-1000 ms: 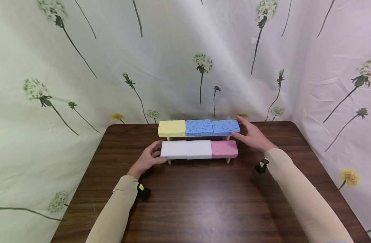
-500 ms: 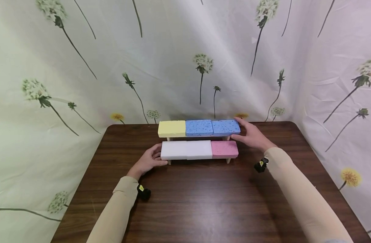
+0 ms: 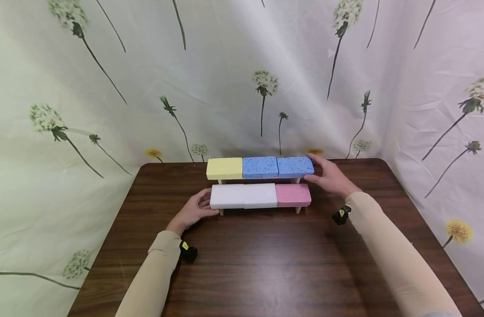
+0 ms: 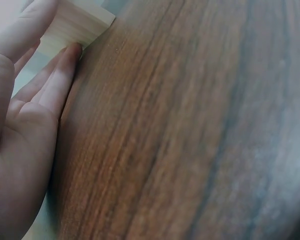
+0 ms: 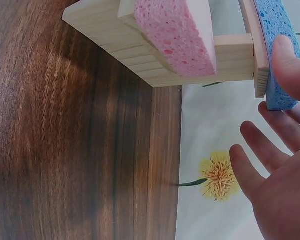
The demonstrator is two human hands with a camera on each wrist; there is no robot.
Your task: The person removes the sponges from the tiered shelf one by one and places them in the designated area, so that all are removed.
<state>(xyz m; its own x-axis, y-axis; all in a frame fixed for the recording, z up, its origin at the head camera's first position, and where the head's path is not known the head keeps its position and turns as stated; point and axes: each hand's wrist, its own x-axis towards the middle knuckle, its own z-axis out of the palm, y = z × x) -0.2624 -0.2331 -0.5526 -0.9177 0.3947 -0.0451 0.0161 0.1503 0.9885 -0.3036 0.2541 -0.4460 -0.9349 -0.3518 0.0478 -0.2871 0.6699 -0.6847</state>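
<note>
A two-tier wooden stand (image 5: 112, 42) bears sponges in two rows. White sponges (image 3: 227, 196) and a pink sponge (image 3: 293, 194) fill the lower tier; a yellow sponge (image 3: 224, 168), a blue sponge (image 3: 259, 167) and a second blue sponge (image 3: 295, 166) line the upper one. My left hand (image 3: 190, 212) holds the stand's lower left end, thumb in front. In the left wrist view its fingertips touch the pale wood near the table. At the upper right, my right hand (image 3: 332, 178) holds the end blue sponge between thumb and index finger, its other fingers spread.
The stand is on a dark wood table (image 3: 265, 264), near its back edge. Behind the table hangs a pale curtain (image 3: 226, 88) printed with dandelions, which continues along both sides. A small black camera is strapped at each wrist.
Very little differs. Over the last second my left thumb has slid slightly down at the stand's end. My right fingers have shifted slightly at the blue sponge. The sponges keep their order.
</note>
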